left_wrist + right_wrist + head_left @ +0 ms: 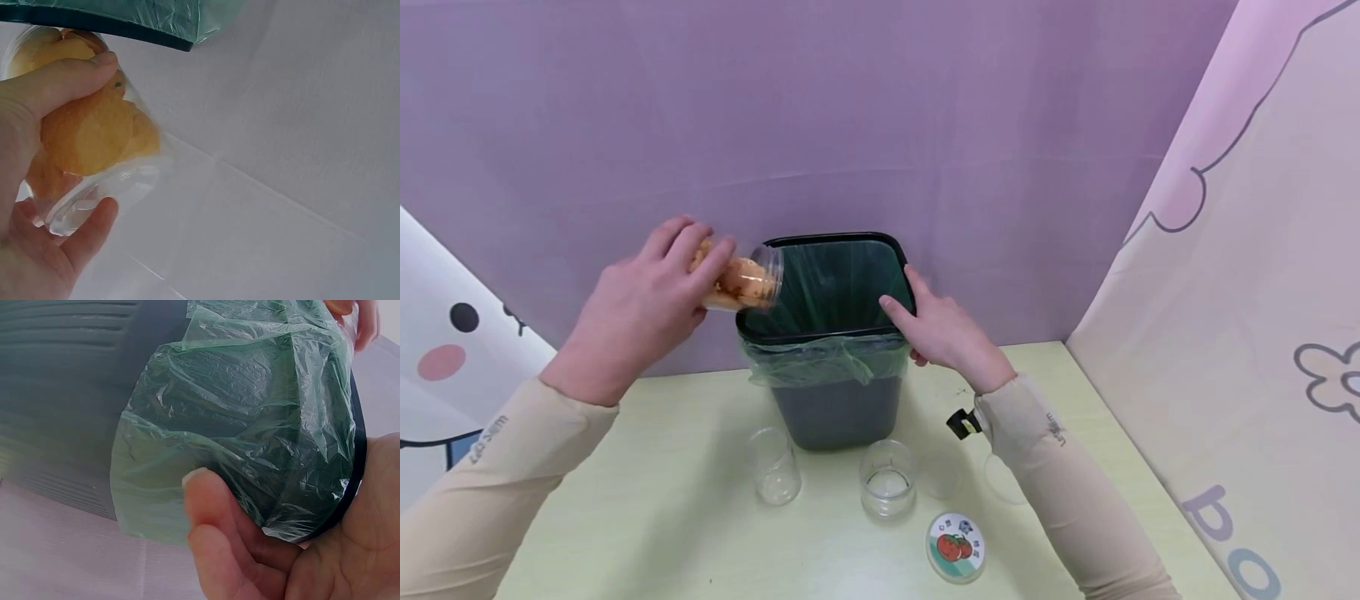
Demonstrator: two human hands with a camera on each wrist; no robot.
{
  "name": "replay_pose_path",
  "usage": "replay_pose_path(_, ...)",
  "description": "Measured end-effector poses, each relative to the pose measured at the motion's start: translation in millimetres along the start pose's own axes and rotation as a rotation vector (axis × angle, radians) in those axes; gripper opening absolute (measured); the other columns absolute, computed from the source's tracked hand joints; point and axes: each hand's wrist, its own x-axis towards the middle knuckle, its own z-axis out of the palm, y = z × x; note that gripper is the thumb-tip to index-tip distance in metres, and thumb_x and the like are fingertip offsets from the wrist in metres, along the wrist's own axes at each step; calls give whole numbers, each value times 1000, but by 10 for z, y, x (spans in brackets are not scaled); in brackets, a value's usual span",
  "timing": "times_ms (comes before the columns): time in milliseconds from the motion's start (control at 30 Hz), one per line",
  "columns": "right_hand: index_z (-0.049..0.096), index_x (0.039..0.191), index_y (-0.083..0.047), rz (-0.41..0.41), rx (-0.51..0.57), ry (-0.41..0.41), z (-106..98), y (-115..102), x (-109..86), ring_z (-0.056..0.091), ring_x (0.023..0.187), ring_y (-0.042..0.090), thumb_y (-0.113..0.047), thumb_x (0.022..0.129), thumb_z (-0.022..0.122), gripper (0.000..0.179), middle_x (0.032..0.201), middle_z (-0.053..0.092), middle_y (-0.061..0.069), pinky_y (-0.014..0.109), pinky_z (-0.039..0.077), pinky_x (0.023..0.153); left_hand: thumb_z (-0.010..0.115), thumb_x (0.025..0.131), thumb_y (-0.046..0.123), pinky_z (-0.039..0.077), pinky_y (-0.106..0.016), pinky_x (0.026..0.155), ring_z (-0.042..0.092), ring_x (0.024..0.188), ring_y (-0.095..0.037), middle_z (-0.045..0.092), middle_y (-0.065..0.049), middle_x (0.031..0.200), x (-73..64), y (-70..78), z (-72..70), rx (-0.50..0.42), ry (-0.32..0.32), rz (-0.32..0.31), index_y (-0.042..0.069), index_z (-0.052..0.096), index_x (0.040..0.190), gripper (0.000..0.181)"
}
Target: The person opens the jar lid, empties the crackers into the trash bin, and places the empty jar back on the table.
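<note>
My left hand (647, 296) grips a clear plastic jar (748, 283), tipped on its side with its mouth toward the bin. Thin, orange-yellow, crisp-like pieces (87, 134) fill much of the jar, and the mouth overlaps the bin's left rim in the head view. The dark grey trash bin (838, 417) stands on the table with a green plastic liner (827, 362) folded over its black rim. At the bin's right side my right hand (951, 333) holds the rim, its thumb over the edge and curled fingers (209, 500) outside against the liner.
In front of the bin stand a clear cylindrical container (777, 483) and a shorter clear jar (887, 496). A round lid with a tomato picture (955, 546) lies nearer on the pale table (700, 517). A purple cloth (850, 108) hangs behind, patterned cloth (1240, 333) to the right.
</note>
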Motion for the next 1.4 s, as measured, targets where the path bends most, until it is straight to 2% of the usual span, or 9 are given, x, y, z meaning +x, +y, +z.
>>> replay_pose_path(200, -3, 159, -34, -1, 5, 3, 7, -7, 0, 64, 60, 23, -70, 97, 36, 82, 71, 68, 10, 42, 46, 64, 90, 63, -6, 53, -56, 80, 40, 130, -42, 47, -24, 134, 39, 22, -4, 64, 9, 110, 4, 50, 137, 84)
replay_pose_path(400, -3, 159, -34, -2, 17, 5, 17, -3, -6, 64, 60, 23, -69, 97, 37, 81, 70, 68, 10, 42, 46, 64, 90, 59, -10, 45, -55, 93, 30, 141, -39, 41, -23, 146, 39, 30, -19, 127, -34, 176, 6, 44, 146, 100)
replay_pose_path(567, -3, 159, -34, -6, 19, 7, 22, 6, -2, 64, 60, 23, -71, 96, 36, 83, 69, 67, 9, 42, 46, 64, 88, 59, -14, 43, -56, 95, 28, 143, -38, 39, -23, 149, 31, -7, -60, 179, -48, 161, 7, 39, 150, 106)
replay_pose_path(833, -3, 160, -33, -13, 14, 8, 24, 13, 15, 65, 60, 22, -70, 97, 36, 82, 70, 68, 10, 42, 46, 65, 82, 64, -19, 44, -57, 88, 31, 142, -39, 42, -24, 146, 44, -61, -81, 155, 42, 164, 6, 41, 148, 97)
replay_pose_path(1033, -4, 160, -33, -8, 21, 0, 23, 17, 13, 65, 62, 24, -69, 97, 36, 82, 71, 68, 11, 43, 46, 66, 83, 65, -15, 45, -58, 85, 35, 137, -41, 43, -25, 143, 5, -70, -55, 125, 59, 127, 6, 44, 146, 92)
replay_pose_path(1167, -4, 159, -33, -2, 30, -1, 20, 22, 4, 65, 63, 25, -68, 98, 37, 82, 73, 69, 13, 43, 46, 65, 76, 75, -11, 46, -59, 82, 41, 132, -44, 47, -27, 138, -60, -80, 10, 99, 106, 76, 4, 48, 142, 74)
replay_pose_path(1267, -4, 159, -33, -5, 27, 2, 17, 23, -2, 65, 61, 24, -68, 98, 36, 82, 73, 69, 13, 43, 47, 64, 79, 71, -9, 46, -60, 79, 46, 126, -44, 51, -27, 133, -116, -98, 73, 93, 168, 21, 3, 52, 138, 73)
replay_pose_path(1367, -4, 160, -33, -7, 22, 5, 12, 22, -7, 64, 60, 23, -70, 97, 35, 83, 73, 68, 13, 42, 47, 64, 87, 60, -5, 46, -60, 78, 49, 122, -45, 53, -26, 129, -175, -109, 123, 91, 197, -45, 2, 53, 135, 83)
replay_pose_path(1400, -4, 159, -33, -6, 20, 6, 11, 23, -8, 64, 60, 23, -71, 96, 35, 83, 72, 68, 13, 42, 46, 63, 89, 58, -4, 46, -60, 78, 48, 122, -45, 53, -27, 129, -197, -109, 131, 91, 185, -66, 1, 52, 135, 85)
